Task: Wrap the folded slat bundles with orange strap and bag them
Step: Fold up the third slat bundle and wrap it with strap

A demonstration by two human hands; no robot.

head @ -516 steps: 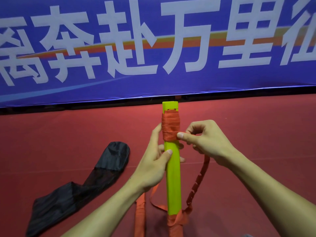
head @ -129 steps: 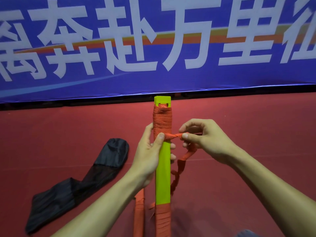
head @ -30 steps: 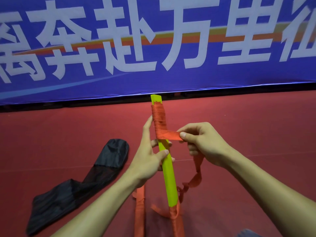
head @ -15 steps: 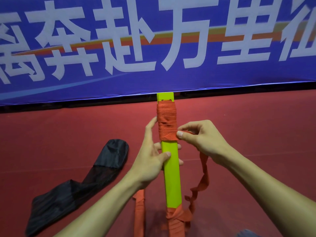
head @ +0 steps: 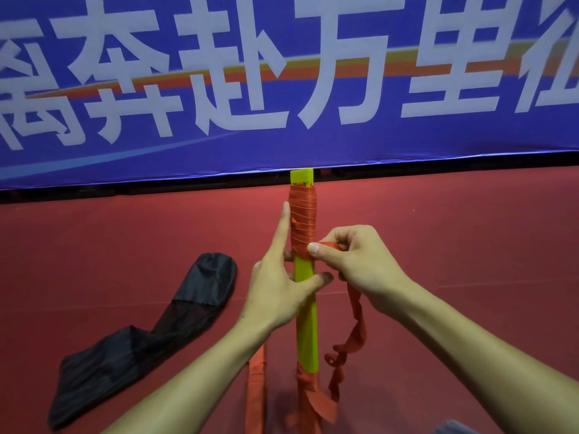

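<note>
The orange strap (head: 303, 220) has gained another turn in the last half second. The coil's lower edge now sits a little further down the yellow-green slat bundle (head: 305, 324), which has twisted slightly in the grip. By my judgement the wrapping is well short of done, since most of the bundle is bare.

The left hand (head: 279, 289) grips the bundle mid-length, thumb across its front and index finger straight up beside the coil. The right hand (head: 354, 261) pinches the strap just right of the bundle, at the coil's lower edge, and the slack hangs below it. The black mesh bag (head: 150, 336) lies on the red floor (head: 454, 245), toward its near left, well apart from both hands.
</note>
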